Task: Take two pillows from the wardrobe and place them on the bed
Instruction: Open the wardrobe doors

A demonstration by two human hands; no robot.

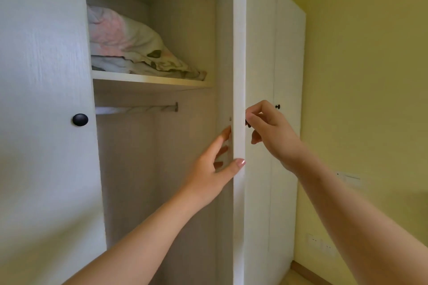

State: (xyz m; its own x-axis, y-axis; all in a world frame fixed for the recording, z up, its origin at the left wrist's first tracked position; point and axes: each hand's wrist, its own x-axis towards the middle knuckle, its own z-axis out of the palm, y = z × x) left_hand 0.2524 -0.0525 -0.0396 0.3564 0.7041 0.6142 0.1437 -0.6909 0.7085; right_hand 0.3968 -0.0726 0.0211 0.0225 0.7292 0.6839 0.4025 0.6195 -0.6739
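On my feed from the head camera, a tall white wardrobe [44, 169] fills the left and middle of the view. One of its doors, the open door [239, 53], stands swung out and is seen edge-on, running from top to bottom through the centre.

The left hand [208, 169] has its grip clamped on that door's edge below mid-height: the thumb lies across the narrow front edge and the fingers reach behind onto the inner face. The right hand [271, 127] is just beyond the edge, on the outer face, its grip pinched together on a small dark knob [248, 123], which is mostly hidden by the fingertips.

Inside, on the upper shelf [150, 81], lies a soft pillow [125, 37] in white with pink and green flower print, well above and left of both hands. It rests on a pale folded bundle [111, 62]; I cannot tell whether that is a second pillow. Under the shelf a hanging rail [136, 109] crosses the compartment.

To the left, a closed door carries a round black knob [80, 119]. To the right, more closed white doors [287, 65] stand against a yellow wall [370, 65].
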